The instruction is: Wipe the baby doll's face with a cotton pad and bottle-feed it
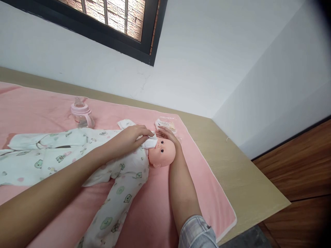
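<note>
A baby doll (162,153) in a white printed romper (77,155) lies on its back on a pink towel (201,162), head to the right. My left hand (131,136) is closed on a small white cloth (150,141) pressed against the doll's mouth and chin. My right hand (167,133) rests with fingers stretched out on the far side of the doll's head, steadying it.
A pink baby bottle (81,115) stands on the towel behind the doll. A folded white cloth (126,123) and a small wipes packet (165,124) lie near the head. The wooden tabletop (245,179) ends at right; white walls and a window lie behind.
</note>
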Demonstrator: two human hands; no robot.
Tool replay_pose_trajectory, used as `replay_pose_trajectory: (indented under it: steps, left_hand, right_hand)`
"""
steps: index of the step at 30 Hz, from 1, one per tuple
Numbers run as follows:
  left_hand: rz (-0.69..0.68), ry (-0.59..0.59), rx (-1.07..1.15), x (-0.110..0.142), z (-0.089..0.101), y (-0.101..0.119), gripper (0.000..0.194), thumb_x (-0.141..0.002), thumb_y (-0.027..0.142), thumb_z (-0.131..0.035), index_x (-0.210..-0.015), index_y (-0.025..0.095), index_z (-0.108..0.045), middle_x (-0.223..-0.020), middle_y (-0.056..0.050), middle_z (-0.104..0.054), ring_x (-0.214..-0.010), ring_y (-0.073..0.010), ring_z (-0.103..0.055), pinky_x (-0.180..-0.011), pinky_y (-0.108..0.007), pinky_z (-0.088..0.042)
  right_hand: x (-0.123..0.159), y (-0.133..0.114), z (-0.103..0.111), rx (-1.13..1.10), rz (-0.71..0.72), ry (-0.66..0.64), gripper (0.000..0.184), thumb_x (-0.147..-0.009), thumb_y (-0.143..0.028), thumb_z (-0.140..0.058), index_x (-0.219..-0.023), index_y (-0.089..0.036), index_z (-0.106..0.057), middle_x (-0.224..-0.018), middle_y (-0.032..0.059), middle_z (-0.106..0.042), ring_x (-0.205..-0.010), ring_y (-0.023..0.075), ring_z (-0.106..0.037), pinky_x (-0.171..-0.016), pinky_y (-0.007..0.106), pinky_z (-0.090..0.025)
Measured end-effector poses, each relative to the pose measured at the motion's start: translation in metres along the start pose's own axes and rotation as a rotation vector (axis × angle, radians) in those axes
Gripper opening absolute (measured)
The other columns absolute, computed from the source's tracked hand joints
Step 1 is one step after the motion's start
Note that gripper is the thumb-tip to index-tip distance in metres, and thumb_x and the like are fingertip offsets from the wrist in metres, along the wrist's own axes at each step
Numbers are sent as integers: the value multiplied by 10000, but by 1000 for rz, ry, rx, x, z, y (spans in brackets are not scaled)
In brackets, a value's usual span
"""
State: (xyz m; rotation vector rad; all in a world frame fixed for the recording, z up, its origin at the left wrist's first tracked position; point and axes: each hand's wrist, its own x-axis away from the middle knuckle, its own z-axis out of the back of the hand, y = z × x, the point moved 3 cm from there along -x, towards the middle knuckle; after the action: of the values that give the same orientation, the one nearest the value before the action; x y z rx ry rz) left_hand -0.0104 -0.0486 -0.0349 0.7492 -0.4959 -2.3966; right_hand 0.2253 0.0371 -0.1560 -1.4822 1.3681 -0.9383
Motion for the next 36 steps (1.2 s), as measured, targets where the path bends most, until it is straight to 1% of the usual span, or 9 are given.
replay_pose_trajectory:
  steps: [3, 6, 9, 13, 18, 23, 26, 31, 36]
  left_hand:
    - [40, -3, 59, 2, 12, 1, 297, -919, 333, -448, -1052, 210, -684, -1069, -16, -686, -983, -204, -613, -833, -268, -451]
    - [76, -116, 108, 5, 18, 3, 293, -917, 368, -458, -1019, 223, -692, -982, 6, -697, -873, -191, -622, -728, -245, -453]
    - [69, -214, 111, 7, 18, 6, 270, -920, 340, -454, -996, 259, -700, -928, 41, -698, -805, -173, -621, -675, -231, -441]
    - [59, -240, 62, 7, 12, 7, 249, -901, 309, -473, -988, 272, -703, -974, 48, -703, -861, -175, -630, -706, -230, -443]
    - [26, -226, -12, 4, 4, 7, 225, -869, 306, -513, -985, 252, -698, -1013, 19, -699, -902, -192, -629, -725, -244, -441]
    - [-32, -200, -94, 3, -4, 8, 194, -864, 294, -504, -893, 236, -687, -926, 11, -687, -826, -184, -618, -697, -260, -427]
    - [-48, -177, -113, 2, -6, 5, 183, -862, 291, -506, -896, 233, -676, -916, 11, -678, -820, -181, -611, -703, -267, -427]
    - [-35, -128, -118, 0, -7, -6, 185, -848, 299, -524, -956, 238, -661, -965, 2, -685, -879, -200, -615, -738, -280, -432]
    - [-38, -143, -138, 0, -8, -7, 186, -859, 317, -513, -924, 219, -658, -946, -27, -685, -865, -216, -614, -747, -297, -436]
  right_hand:
    - [1, -1, 0, 4, -12, -4, 310, -722, -291, -730, -1013, -236, -638, -1037, 30, -712, -1066, 181, -652, -1032, 391, -468]
    - [2, -2, 0, 4, -17, -7, 307, -709, -283, -740, -995, -233, -640, -1042, 33, -712, -1052, 187, -658, -1039, 400, -463]
    - [1, -2, 0, 8, -22, -2, 317, -704, -291, -741, -998, -233, -637, -1033, 31, -713, -1057, 185, -652, -1040, 401, -462]
    - [1, -1, -1, 17, -14, 7, 341, -702, -302, -745, -1015, -231, -630, -1008, 28, -712, -1047, 177, -654, -1037, 397, -460]
    - [4, -2, -2, 33, -15, 7, 352, -707, -311, -746, -1028, -230, -627, -995, 20, -712, -975, 165, -672, -1034, 388, -463]
    - [3, -1, -2, 27, -26, 11, 338, -707, -300, -742, -1018, -232, -627, -993, 20, -708, -980, 163, -668, -1029, 383, -464]
    - [3, -2, -3, 24, -28, 17, 329, -708, -288, -738, -1013, -228, -628, -1001, 19, -707, -977, 162, -668, -1031, 382, -461]
    - [5, -5, -6, 29, -28, 38, 322, -706, -277, -734, -1003, -225, -622, -998, 21, -706, -976, 160, -665, -1025, 385, -463]
    - [6, -4, -6, 19, -24, 27, 320, -700, -283, -738, -997, -233, -628, -983, 20, -710, -988, 164, -663, -1026, 377, -467]
